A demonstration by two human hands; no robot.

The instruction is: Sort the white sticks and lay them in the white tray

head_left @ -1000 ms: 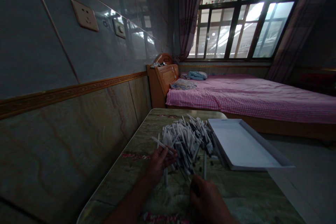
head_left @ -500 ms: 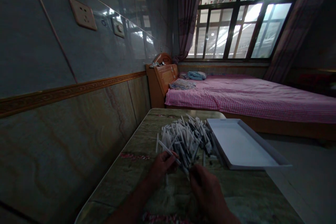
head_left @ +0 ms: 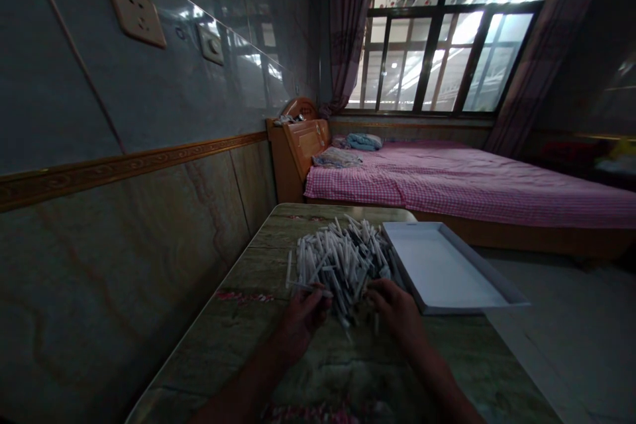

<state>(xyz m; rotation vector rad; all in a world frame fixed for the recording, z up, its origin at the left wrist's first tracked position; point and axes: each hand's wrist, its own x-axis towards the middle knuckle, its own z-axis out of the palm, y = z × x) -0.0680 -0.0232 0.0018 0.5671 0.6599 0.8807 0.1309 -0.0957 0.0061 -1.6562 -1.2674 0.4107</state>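
A heap of several white pens (head_left: 342, 255) with dark tips lies on the marbled table (head_left: 248, 338). My left hand (head_left: 303, 318) is closed in a pinch on one white pen (head_left: 309, 287) that points left, at the heap's near edge. My right hand (head_left: 397, 311) reaches into the near right side of the heap, fingers curled down among the pens; what they grip is hidden. A white shallow tray (head_left: 489, 278) lies just right of the heap.
A tiled wall (head_left: 124, 165) runs along the table's left side. Beyond the table stands a bed with a pink checked cover (head_left: 462, 185) under a large window (head_left: 437, 59). Floor (head_left: 571, 344) lies to the right.
My right hand has moved forward from the table's near side into the heap. My left hand keeps its pen, now held flatter. The view has shifted slightly left.
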